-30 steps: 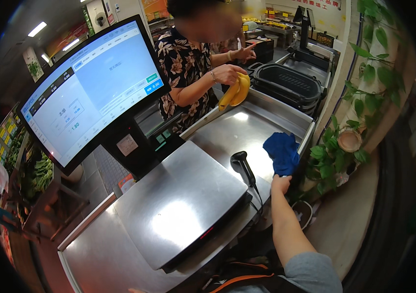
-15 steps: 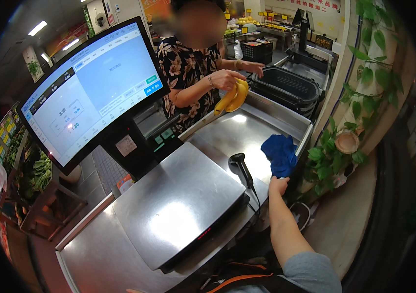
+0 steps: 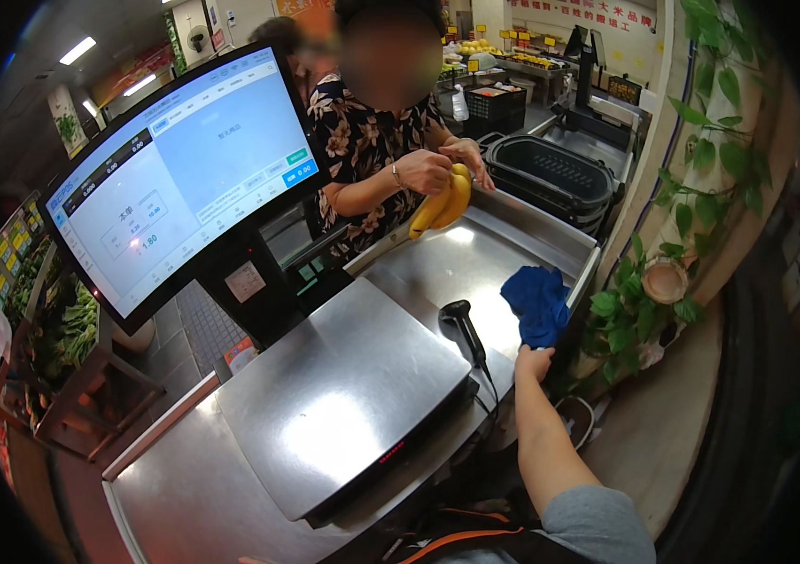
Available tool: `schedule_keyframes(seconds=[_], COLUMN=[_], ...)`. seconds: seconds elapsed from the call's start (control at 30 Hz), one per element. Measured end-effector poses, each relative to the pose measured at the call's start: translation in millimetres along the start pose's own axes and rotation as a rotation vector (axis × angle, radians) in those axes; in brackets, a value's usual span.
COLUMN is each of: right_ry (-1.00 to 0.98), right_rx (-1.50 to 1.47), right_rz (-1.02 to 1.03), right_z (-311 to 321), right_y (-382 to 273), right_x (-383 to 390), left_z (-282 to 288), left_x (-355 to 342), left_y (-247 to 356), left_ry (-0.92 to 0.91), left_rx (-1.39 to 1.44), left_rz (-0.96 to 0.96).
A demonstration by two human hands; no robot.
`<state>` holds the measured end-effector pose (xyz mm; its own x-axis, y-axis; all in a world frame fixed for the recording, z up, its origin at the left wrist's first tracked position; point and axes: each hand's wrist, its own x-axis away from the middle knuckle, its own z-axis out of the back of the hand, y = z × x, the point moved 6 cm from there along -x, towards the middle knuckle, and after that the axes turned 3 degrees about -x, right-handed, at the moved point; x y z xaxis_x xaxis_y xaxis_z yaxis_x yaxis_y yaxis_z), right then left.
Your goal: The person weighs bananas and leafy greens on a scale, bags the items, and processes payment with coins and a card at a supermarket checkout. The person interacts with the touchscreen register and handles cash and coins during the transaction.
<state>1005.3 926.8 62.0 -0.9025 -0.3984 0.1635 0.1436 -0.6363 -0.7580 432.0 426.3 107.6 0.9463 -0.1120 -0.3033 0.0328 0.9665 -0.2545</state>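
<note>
At the right of the counter, my right hand (image 3: 533, 362) has its fingers closed on the near end of a crumpled blue cloth (image 3: 539, 305). The cloth lies over the right part of the metal counter tray (image 3: 400, 273). Just left of it stands a black handheld scanner (image 3: 462, 334) with a cable. Only a skin-toned sliver, perhaps my left hand (image 3: 251, 561), shows at the lower edge; its fingers are hidden. Across the counter, another person in a flowered shirt holds a bunch of bananas (image 3: 444, 202) over the tray's far edge with both hands near it.
A flat metal scale plate (image 3: 343, 395) takes up the middle of the counter. A large lit screen (image 3: 184, 179) stands at the left. Black shopping baskets (image 3: 550, 169) are stacked beyond the tray. A vine-wrapped post (image 3: 672, 235) rises at the right.
The other person has brought their second hand in to the bananas, which hang slightly lower and closer to the tray. My right hand and the cloth have barely moved.
</note>
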Motion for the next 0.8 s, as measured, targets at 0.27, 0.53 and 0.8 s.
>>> schedule_keyframes(seconds=[0.27, 0.53, 0.8], right_ry=[0.003, -0.047, -0.015], right_rx=[0.003, 0.029, 0.009], right_rz=[0.002, -0.007, 0.007], right_z=[0.8, 1.1, 4.8], right_y=[0.3, -0.5, -3.2], right_x=[0.2, 1.1, 2.2], left_z=[10.8, 17.1, 3.6], left_x=[-2.3, -1.6, -3.7], left_y=[0.3, -3.8, -7.2], left_ry=[-0.101, -0.197, -0.078], left_rx=[0.109, 0.179, 0.127], left_rz=[0.195, 0.259, 0.228])
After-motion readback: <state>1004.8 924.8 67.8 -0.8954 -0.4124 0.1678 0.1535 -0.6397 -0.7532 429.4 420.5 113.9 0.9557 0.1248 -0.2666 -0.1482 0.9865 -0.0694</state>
